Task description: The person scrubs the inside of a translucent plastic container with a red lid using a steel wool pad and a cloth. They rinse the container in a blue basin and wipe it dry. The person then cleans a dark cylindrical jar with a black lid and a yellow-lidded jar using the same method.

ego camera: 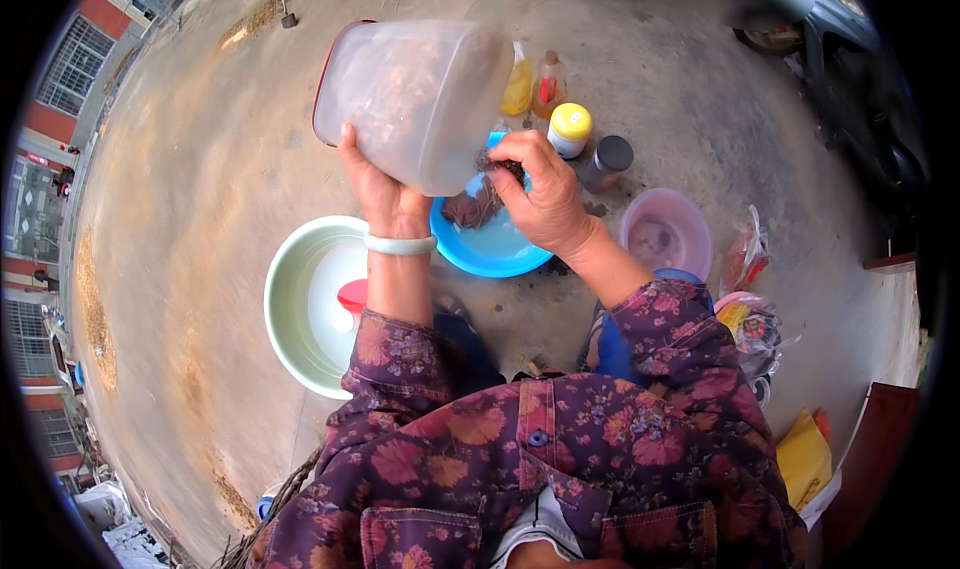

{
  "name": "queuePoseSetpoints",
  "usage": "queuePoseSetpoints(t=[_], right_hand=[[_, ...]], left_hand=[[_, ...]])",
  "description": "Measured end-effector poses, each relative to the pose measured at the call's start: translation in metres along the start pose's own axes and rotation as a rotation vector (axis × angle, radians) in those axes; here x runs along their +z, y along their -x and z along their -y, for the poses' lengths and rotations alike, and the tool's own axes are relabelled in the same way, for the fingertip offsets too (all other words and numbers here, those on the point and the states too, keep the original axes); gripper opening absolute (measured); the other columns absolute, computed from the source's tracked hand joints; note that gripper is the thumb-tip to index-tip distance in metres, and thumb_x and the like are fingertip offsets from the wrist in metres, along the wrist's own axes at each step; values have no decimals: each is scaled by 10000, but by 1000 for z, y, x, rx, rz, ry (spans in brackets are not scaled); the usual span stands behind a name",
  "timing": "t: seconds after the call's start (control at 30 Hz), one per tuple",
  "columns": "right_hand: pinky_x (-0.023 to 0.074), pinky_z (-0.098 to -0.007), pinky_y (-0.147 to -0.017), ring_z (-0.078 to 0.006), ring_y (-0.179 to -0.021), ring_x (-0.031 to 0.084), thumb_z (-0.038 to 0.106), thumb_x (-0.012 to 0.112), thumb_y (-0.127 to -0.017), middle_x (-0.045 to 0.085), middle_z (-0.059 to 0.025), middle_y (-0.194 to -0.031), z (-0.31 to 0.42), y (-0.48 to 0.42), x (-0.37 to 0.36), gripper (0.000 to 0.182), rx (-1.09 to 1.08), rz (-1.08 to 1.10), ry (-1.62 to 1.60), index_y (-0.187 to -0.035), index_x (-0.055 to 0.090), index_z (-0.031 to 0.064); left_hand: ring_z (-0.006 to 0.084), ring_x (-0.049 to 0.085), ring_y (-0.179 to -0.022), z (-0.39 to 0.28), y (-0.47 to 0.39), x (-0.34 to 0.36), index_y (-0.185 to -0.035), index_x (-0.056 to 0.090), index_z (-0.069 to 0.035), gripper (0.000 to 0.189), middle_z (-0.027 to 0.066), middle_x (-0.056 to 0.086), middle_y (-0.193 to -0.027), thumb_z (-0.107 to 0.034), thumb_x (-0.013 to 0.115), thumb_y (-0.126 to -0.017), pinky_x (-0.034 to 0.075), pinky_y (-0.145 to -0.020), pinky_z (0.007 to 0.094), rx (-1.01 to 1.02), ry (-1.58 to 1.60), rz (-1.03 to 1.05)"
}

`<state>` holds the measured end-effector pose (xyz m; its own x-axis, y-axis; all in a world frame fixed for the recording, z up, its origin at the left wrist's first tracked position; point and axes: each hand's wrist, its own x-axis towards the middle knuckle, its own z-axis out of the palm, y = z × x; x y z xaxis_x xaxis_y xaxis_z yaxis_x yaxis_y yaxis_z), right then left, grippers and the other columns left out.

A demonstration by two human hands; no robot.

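Tilted on its side, a cloudy translucent plastic container (pixel 420 96) with a red rim rests in my left hand (pixel 386 194), fingers hidden behind it. My right hand (pixel 544 194) pinches a dark scouring pad (pixel 486 162), probably steel wool, close against the container's base. Whether the pad touches it is hard to tell. Directly below stands a blue basin (pixel 499 261) holding cloudy water and a wet brown cloth (pixel 471 207). To the left, partly behind my forearm, a pale green basin (pixel 281 306) contains water and a red plastic scoop (pixel 351 296).
Beyond the blue basin stand a yellow-lidded jar (pixel 571 128), a dark-lidded jar (pixel 609 162) and a plastic bottle (pixel 550 85). A pink bucket (pixel 675 209) is at right, near plastic bags (pixel 750 329). A motor scooter (pixel 836 66) occupies the upper right.
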<state>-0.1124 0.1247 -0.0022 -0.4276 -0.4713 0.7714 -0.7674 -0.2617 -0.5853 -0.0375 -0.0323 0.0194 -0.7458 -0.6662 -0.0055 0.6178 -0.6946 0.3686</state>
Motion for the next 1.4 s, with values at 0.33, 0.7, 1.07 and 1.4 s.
queuePoseSetpoints(t=[0.33,0.7,1.07,1.4], right_hand=[[514,-284,-720,-167,-826,639,-47,660,-854,633,-75,-928,-6,-25,-25,219,171,-141,-184,-1035,569,34],[531,-263,-716,-134,-821,678,-38,660,-865,684,-66,-877,-3,-54,-61,163,148,-179,-238,-1008,611,19],[507,-339,-700,-258,-798,627,-77,686,-765,661,-88,-903,5,-59,-68,211,-110,-194,78,-940,652,37],[507,-290,-735,-182,-828,634,-41,673,-832,654,-85,-912,-4,-34,-51,144,109,-165,-50,-964,642,8]], left_hand=[[286,601,-1097,-1,7,2,-1283,533,-29,506,151,604,-1251,-384,605,-929,510,-950,405,-82,-41,74],[289,584,-1118,6,12,4,-1312,517,-40,608,138,583,-1278,-487,605,-910,497,-967,400,-75,-218,69],[310,595,-1131,3,11,7,-1318,516,-36,597,150,599,-1272,-395,694,-875,497,-997,452,-74,-169,150],[312,591,-1139,0,12,2,-1320,518,-55,588,135,601,-1263,-399,691,-875,517,-969,453,-75,-114,151]])
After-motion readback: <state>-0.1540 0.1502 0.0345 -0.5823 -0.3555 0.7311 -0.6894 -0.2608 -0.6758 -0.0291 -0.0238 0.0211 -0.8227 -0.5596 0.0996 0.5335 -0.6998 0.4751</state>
